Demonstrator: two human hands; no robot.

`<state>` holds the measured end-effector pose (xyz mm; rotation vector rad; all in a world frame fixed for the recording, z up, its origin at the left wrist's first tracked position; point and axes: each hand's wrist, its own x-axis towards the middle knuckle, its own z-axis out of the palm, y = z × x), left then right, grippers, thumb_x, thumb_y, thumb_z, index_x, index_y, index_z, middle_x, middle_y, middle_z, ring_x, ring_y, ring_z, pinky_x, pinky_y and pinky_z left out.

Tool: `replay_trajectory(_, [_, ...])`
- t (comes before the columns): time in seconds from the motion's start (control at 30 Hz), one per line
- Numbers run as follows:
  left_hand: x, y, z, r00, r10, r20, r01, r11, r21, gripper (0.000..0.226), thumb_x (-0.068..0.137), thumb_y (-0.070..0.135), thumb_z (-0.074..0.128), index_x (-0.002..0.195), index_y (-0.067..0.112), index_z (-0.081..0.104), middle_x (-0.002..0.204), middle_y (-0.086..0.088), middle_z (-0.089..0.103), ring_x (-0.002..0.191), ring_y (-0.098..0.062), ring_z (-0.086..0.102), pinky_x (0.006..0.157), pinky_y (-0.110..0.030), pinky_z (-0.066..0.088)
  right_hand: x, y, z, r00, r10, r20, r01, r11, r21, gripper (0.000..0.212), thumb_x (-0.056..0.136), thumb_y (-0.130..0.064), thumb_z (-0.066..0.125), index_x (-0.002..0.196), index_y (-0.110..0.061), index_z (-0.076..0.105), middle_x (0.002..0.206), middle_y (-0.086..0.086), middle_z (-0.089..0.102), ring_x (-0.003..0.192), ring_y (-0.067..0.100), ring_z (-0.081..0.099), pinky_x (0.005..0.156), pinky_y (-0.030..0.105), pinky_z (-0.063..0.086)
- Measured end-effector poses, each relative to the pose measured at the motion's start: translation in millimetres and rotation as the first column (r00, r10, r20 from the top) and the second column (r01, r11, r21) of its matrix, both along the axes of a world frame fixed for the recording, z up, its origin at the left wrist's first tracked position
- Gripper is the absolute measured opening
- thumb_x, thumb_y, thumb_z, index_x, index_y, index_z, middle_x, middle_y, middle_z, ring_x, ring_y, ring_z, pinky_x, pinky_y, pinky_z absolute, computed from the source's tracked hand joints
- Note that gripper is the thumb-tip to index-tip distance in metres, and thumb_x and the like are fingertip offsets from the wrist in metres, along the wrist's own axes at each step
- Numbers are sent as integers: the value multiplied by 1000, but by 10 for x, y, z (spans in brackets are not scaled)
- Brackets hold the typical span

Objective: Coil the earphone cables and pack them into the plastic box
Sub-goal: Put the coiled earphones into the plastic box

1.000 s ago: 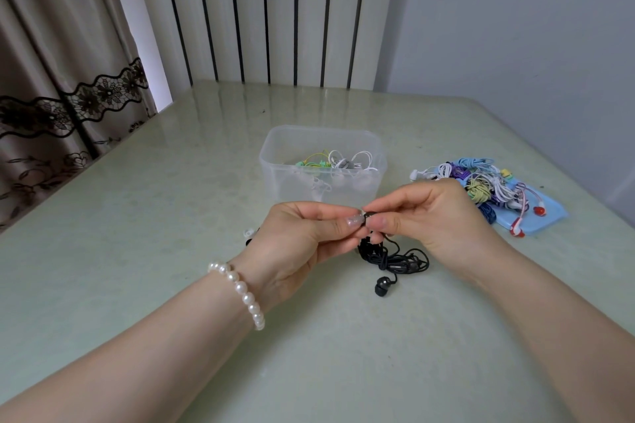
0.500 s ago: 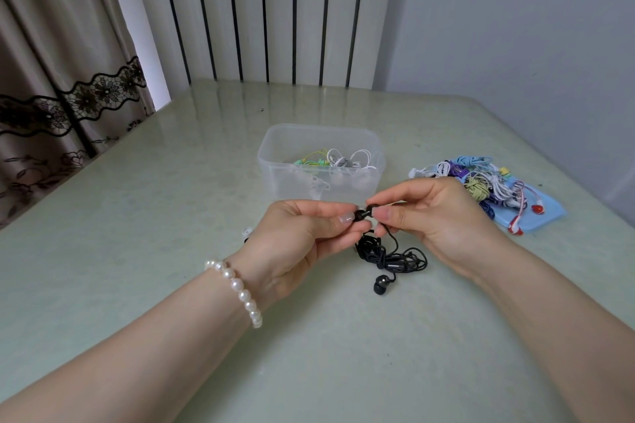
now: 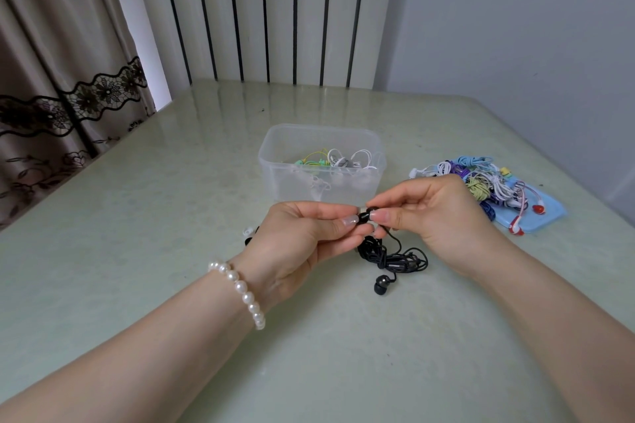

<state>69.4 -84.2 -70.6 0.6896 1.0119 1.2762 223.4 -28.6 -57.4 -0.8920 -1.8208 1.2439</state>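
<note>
Black earphones (image 3: 391,259) lie in a loose tangle on the table in front of me, one earbud resting free at the near end. The other earbud is lifted between my hands: my left hand (image 3: 302,237) and my right hand (image 3: 429,213) both pinch it with thumb and forefinger. Just behind my hands stands the clear plastic box (image 3: 275,161), open, with green, yellow and white coiled earphones inside.
A pile of coloured earphones (image 3: 481,182) lies on a blue lid (image 3: 546,216) at the right. A small white and black piece (image 3: 249,233) shows left of my left hand. Curtains hang at the left; a wall runs along the table's right.
My hands have stayed together over the tangle. The black earbud between my fingertips shows more now than a second ago.
</note>
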Motion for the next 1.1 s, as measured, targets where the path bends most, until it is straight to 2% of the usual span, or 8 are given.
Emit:
replay_trajectory(0.13, [2,14,-20,1000,28,-7,-28,999,-20,14,77,-15,56,81,-7,67,78,-20,71,69,-22,71,64,-23,58,-13,-6,11,999,-12,34,12,1000,5,17,71,14,65,79,0,68,56,5,65,48,10,60,57,15,52])
replay_trajectory(0.33, [21,23,-11,998,56,-36,-57,998,-29,13,74,-17,58,75,-7,66,69,-17,70,62,-21,70,60,-23,58,-28,-34,17,997,-23,79,19,999,51,18,71,15,65,80,0,69,54,4,64,46,8,58,57,16,51])
replay_trajectory(0.47, [30,23,-4,995,81,-61,-81,997,-5,12,74,-17,59,74,-7,66,68,-17,70,61,-21,70,58,-22,58,-73,-68,21,988,-81,134,64,990,124,23,72,13,66,69,-10,68,59,6,65,48,9,58,57,18,51])
replay_trajectory(0.63, [46,15,2,994,108,-34,-107,994,22,10,76,-13,59,83,-7,64,71,-17,71,64,-20,70,62,-23,58,-129,-125,-1,965,-205,165,163,958,236,28,75,5,68,67,-21,65,60,-3,65,49,5,58,55,10,46])
replay_trajectory(0.83, [58,-15,13,996,90,7,-90,994,54,14,82,-9,55,90,-2,64,78,-15,72,71,-19,71,67,-23,58,-162,-162,-67,956,-288,63,251,908,336,18,73,9,67,71,-8,71,61,-11,60,51,-3,57,54,4,41])
replay_trajectory(0.93, [51,-19,37,998,64,-7,-64,995,77,16,86,-5,53,94,2,64,79,-11,73,73,-16,71,69,-23,57,-161,-147,-98,945,-324,39,277,861,426,14,71,8,68,74,-5,72,63,-7,61,55,-3,57,57,4,41])
replay_trajectory(1.0, [20,-4,54,998,66,-12,-65,994,91,15,84,-2,54,95,4,64,81,-11,73,74,-18,71,69,-23,57,-136,-121,-67,966,-260,-10,249,911,330,16,71,9,68,75,-6,71,63,-2,65,53,1,59,59,8,46])
replay_trajectory(1.1, [-21,18,60,998,67,-15,-66,994,89,13,79,1,59,90,3,66,80,-14,73,73,-19,71,67,-24,57,-77,-62,-15,983,-104,-149,113,992,55,22,70,11,65,79,-9,69,55,-1,67,50,7,61,57,13,50])
